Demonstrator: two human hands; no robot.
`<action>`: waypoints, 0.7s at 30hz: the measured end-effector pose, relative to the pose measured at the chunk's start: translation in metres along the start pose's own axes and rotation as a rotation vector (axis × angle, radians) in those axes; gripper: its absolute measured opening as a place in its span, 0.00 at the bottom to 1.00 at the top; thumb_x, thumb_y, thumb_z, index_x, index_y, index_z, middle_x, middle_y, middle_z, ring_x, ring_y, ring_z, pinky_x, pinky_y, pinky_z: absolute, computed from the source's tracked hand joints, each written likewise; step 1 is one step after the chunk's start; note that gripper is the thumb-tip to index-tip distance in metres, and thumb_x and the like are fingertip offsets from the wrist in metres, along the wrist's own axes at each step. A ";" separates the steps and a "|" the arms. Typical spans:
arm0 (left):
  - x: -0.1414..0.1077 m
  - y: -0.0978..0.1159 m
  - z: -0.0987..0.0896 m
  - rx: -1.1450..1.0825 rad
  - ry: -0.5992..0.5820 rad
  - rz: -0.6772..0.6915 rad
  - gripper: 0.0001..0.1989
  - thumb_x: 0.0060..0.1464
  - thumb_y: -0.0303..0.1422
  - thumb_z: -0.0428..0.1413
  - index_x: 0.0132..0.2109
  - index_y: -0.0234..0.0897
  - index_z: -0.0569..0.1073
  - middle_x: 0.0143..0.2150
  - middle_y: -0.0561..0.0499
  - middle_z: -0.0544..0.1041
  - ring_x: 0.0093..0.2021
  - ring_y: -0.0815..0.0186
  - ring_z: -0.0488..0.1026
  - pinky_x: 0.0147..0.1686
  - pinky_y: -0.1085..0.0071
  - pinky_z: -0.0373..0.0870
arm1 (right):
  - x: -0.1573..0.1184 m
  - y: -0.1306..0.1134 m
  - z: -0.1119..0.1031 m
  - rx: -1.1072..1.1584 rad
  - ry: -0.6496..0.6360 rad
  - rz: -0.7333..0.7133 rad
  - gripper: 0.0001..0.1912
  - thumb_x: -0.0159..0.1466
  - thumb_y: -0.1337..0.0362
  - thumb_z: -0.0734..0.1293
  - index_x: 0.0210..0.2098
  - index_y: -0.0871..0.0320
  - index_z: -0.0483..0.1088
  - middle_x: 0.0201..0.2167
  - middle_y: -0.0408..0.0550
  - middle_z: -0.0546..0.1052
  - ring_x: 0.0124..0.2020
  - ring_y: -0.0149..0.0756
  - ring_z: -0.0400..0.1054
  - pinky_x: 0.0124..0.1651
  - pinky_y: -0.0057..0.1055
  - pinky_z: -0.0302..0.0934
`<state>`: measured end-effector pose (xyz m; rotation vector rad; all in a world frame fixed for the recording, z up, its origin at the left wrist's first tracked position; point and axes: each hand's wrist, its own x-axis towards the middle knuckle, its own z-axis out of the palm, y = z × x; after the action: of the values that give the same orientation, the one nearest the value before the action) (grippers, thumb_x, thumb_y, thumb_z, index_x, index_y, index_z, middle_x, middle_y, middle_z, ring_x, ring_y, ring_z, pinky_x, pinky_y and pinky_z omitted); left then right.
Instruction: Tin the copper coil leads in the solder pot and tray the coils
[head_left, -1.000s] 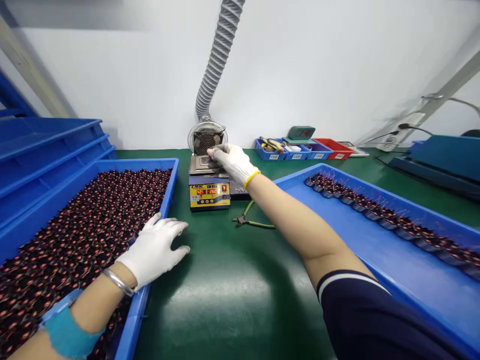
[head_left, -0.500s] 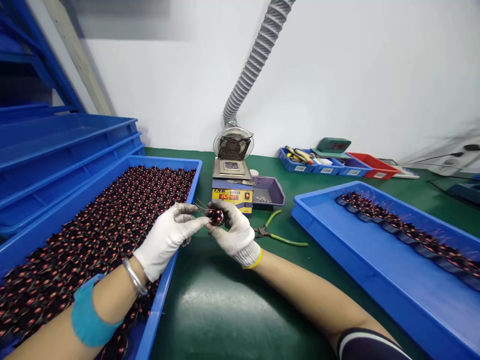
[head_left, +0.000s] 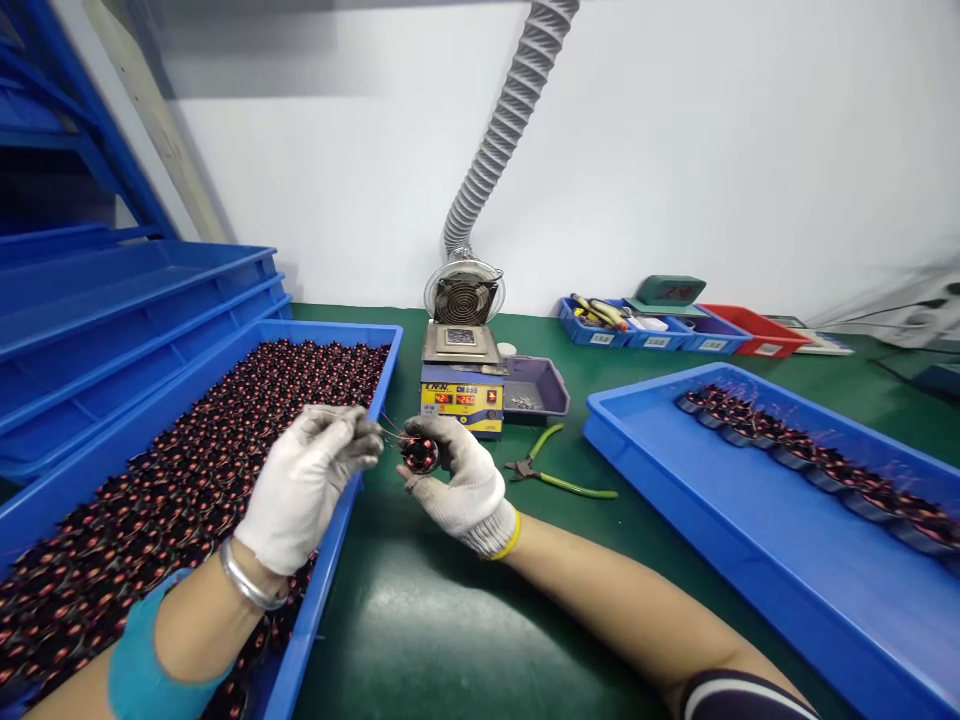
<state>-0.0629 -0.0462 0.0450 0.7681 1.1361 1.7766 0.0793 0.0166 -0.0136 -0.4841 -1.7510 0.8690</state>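
Note:
My right hand (head_left: 461,485), in a white glove with dark-stained fingertips, grips a small round motor stator (head_left: 420,455) with black insulation and copper windings. Thin lead wires (head_left: 390,430) stick out from its upper left side toward my other hand. My left hand (head_left: 311,475), gloved too, is closed in a pinch at these wires, a short way left of the stator. Its exact hold on them is partly hidden by the fingers. Below it a blue tray (head_left: 315,620) is packed with many similar stators (head_left: 187,500).
Ahead stands a yellow-fronted solder pot (head_left: 461,400) beneath a grey duct hose (head_left: 510,110). A purple bin (head_left: 559,385) and green-handled cutters (head_left: 562,483) are beside it. At right, another blue tray (head_left: 720,500) holds a row of stators (head_left: 817,460). Stacked trays (head_left: 150,290) are at left.
My left hand has drawn away from the stator to the left, its fingers now closed near the wire ends. The right hand has shifted slightly left and down, still gripping the stator.

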 end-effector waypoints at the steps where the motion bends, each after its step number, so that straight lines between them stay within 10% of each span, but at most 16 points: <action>1: 0.002 0.001 -0.001 -0.029 0.040 0.035 0.11 0.43 0.33 0.63 0.33 0.36 0.69 0.29 0.54 0.76 0.29 0.70 0.74 0.29 0.75 0.72 | 0.001 -0.001 -0.001 -0.002 0.006 -0.009 0.22 0.55 0.65 0.69 0.48 0.55 0.64 0.43 0.48 0.72 0.41 0.35 0.70 0.46 0.32 0.67; 6: 0.001 -0.004 -0.001 0.278 -0.002 0.089 0.14 0.49 0.40 0.57 0.39 0.37 0.69 0.36 0.50 0.77 0.36 0.63 0.76 0.39 0.65 0.73 | 0.019 -0.002 -0.011 -0.083 0.131 -0.052 0.21 0.52 0.64 0.70 0.46 0.55 0.67 0.43 0.49 0.71 0.42 0.36 0.68 0.45 0.32 0.67; 13: -0.017 -0.026 -0.007 1.485 -0.834 0.251 0.20 0.44 0.40 0.58 0.45 0.39 0.75 0.47 0.42 0.75 0.49 0.49 0.70 0.51 0.52 0.65 | 0.099 0.018 -0.069 -0.321 0.197 0.271 0.29 0.51 0.61 0.70 0.51 0.60 0.63 0.44 0.50 0.73 0.42 0.36 0.69 0.46 0.33 0.65; 21: -0.014 -0.026 -0.010 1.624 -0.870 0.313 0.21 0.48 0.42 0.54 0.49 0.40 0.74 0.51 0.44 0.74 0.51 0.52 0.70 0.51 0.57 0.66 | 0.193 0.030 -0.098 -1.019 -0.011 0.377 0.16 0.57 0.52 0.63 0.37 0.55 0.74 0.34 0.47 0.76 0.41 0.42 0.71 0.43 0.33 0.62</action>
<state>-0.0563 -0.0576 0.0163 2.3856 1.6557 0.1404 0.1012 0.1999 0.1026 -1.5019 -2.0606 0.1416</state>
